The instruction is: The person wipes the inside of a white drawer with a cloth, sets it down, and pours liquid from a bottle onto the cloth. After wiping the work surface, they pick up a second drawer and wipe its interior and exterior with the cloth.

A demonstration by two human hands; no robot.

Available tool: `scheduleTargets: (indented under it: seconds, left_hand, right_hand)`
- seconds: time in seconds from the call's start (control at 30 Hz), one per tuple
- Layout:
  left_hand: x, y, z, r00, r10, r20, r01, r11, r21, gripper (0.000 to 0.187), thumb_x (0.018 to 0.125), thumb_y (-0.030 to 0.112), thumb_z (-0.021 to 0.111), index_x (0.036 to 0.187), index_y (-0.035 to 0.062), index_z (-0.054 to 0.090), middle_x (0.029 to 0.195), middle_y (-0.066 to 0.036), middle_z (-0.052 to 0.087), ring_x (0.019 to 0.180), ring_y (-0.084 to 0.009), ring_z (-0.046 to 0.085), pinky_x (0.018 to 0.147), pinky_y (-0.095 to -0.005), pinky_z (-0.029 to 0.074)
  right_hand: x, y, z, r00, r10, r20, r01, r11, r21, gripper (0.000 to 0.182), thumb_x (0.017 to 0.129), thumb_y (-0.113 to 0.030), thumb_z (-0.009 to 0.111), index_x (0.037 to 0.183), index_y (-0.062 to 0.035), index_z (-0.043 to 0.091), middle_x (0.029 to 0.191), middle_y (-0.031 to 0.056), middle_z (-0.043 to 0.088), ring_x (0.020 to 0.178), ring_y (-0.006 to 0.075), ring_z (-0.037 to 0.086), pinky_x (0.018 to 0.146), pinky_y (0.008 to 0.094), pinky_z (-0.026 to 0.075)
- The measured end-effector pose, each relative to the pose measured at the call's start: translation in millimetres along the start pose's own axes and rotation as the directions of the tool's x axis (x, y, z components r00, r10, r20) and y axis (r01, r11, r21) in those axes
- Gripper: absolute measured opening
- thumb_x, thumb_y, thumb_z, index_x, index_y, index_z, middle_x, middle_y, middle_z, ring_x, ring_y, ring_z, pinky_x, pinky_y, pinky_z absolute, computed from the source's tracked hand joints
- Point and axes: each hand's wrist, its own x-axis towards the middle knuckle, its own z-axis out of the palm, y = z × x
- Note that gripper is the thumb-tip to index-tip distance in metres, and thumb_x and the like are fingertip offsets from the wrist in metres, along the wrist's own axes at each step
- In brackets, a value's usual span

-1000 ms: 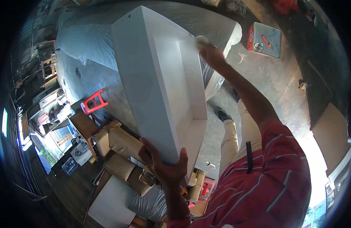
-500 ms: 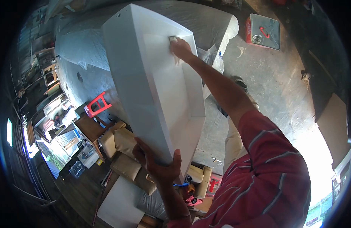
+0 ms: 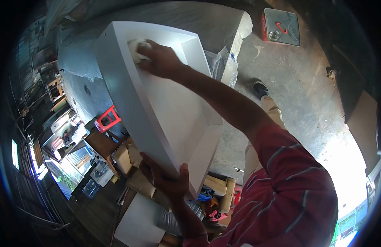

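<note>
A large white open box [image 3: 130, 101], like a drawer or shallow cabinet, is tilted across the middle of the view with its hollow side facing up and right. My left hand [image 3: 169, 181] is closed on the lower end of its side wall, thumb over the rim and fingers along the outer face. Inside the upper end, my right hand [image 3: 159, 59] is closed on a pale cloth [image 3: 136, 48], held against the inner surface near the long wall. The cloth is blurred and partly hidden by the fingers.
A plastic-covered surface [image 3: 190, 16] lies behind the box. A square tin [image 3: 287, 26] stands on the concrete floor at upper right. A red stool [image 3: 108, 119], brown cushioned seats [image 3: 139, 183] and a water bottle [image 3: 90, 188] are at left and below. My shoe [image 3: 260, 88] is on the floor.
My right hand has moved left with the cloth, from the far inner corner to near the long side wall. The box's upper end sits lower and further left; my left hand keeps its hold.
</note>
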Motion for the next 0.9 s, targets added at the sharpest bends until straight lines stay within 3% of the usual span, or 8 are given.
scheduleTargets:
  seconds: [0.17, 0.33, 0.37, 0.4, 0.47, 0.63, 0.83, 0.9]
  left_hand:
    - [-12, 8, 5, 0.997, -0.074, -0.026, 0.074, 0.997, -0.012, 0.1, 0.063, 0.042, 0.071, 0.139, -0.0014, 0.023, 0.108, -0.019, 0.041, 0.101, -0.0335, 0.045, 0.082, -0.0446, 0.04]
    - [-16, 16, 7, 0.998, -0.042, -0.037, 0.043, 0.999, 0.03, 0.098, 0.066, 0.047, 0.069, 0.139, -0.0011, 0.024, 0.108, -0.018, 0.042, 0.101, -0.0326, 0.045, 0.082, -0.044, 0.04]
    - [-15, 15, 6, 0.999, -0.031, -0.022, 0.032, 0.999, 0.033, 0.1, 0.064, 0.044, 0.07, 0.139, -0.0019, 0.022, 0.107, -0.02, 0.04, 0.101, -0.0342, 0.043, 0.08, -0.0453, 0.04]
    - [-13, 13, 5, 1.0, -0.02, -0.008, 0.02, 0.999, 0.037, 0.102, 0.062, 0.042, 0.07, 0.139, -0.0028, 0.021, 0.106, -0.022, 0.038, 0.102, -0.0357, 0.042, 0.079, -0.0466, 0.04]
    - [-12, 9, 4, 1.0, -0.014, -0.003, 0.014, 0.999, 0.04, 0.102, 0.063, 0.042, 0.07, 0.139, -0.0032, 0.021, 0.106, -0.022, 0.038, 0.102, -0.0358, 0.042, 0.079, -0.0466, 0.04]
    - [-9, 9, 1, 1.0, 0.013, 0.018, -0.014, 0.996, 0.089, 0.102, 0.064, 0.044, 0.069, 0.139, -0.004, 0.02, 0.106, -0.021, 0.038, 0.102, -0.0361, 0.042, 0.079, -0.0465, 0.04]
    - [-5, 14, 6, 0.999, -0.037, -0.028, 0.037, 0.999, 0.028, 0.101, 0.063, 0.042, 0.069, 0.139, -0.0042, 0.02, 0.106, -0.022, 0.039, 0.1, -0.0356, 0.044, 0.078, -0.0459, 0.042]
    - [-9, 18, 6, 0.995, -0.094, -0.014, 0.094, 0.995, 0.041, 0.101, 0.063, 0.04, 0.07, 0.139, -0.0034, 0.02, 0.106, -0.021, 0.039, 0.101, -0.0355, 0.044, 0.078, -0.0458, 0.042]
  right_hand:
    - [-49, 111, 8, 0.809, 0.557, 0.189, -0.522, 0.828, -0.206, 0.044, 0.082, -0.033, 0.046, 0.117, -0.0067, 0.051, 0.105, 0.0183, 0.059, 0.102, 0.0301, 0.056, 0.086, 0.0411, 0.045]
    - [-18, 93, 0, 0.702, 0.653, 0.284, -0.648, 0.751, -0.124, 0.042, 0.082, -0.037, 0.044, 0.099, -0.0011, 0.056, 0.091, 0.0147, 0.064, 0.084, 0.0299, 0.062, 0.077, 0.0417, 0.047]
    - [-10, 67, -4, 0.73, 0.628, 0.269, -0.618, 0.775, -0.131, 0.036, 0.084, -0.036, 0.044, 0.092, -0.0033, 0.057, 0.083, 0.0143, 0.064, 0.075, 0.0316, 0.062, 0.072, 0.0429, 0.048]
    - [-23, 71, 23, 0.999, 0.027, 0.035, -0.007, 0.881, -0.474, 0.035, 0.087, -0.036, 0.046, 0.093, -0.0042, 0.057, 0.079, 0.0156, 0.061, 0.073, 0.0325, 0.061, 0.068, 0.0439, 0.049]
    - [-12, -9, -4, 0.965, 0.263, -0.017, -0.263, 0.964, -0.026, 0.032, 0.087, -0.035, 0.048, 0.099, -0.0063, 0.055, 0.084, 0.0187, 0.059, 0.074, 0.0358, 0.061, 0.066, 0.0451, 0.05]
    - [13, -41, -7, 0.994, -0.109, -0.022, 0.111, 0.986, 0.123, 0.036, 0.084, -0.031, 0.053, 0.115, -0.0133, 0.054, 0.104, 0.02, 0.054, 0.067, 0.036, 0.061, 0.063, 0.0451, 0.052]
    - [-29, 89, 11, 0.999, -0.043, 0.009, 0.043, 0.975, -0.218, 0.028, 0.081, -0.028, 0.057, 0.105, -0.012, 0.057, 0.092, 0.0134, 0.058, 0.068, 0.0258, 0.062, 0.049, 0.0379, 0.052]
    - [-54, 161, 16, 0.887, -0.04, 0.461, 0.369, 0.662, -0.653, 0.025, 0.082, -0.02, 0.054, 0.105, -0.0114, 0.059, 0.091, 0.0094, 0.06, 0.078, 0.0207, 0.062, 0.047, 0.0374, 0.052]
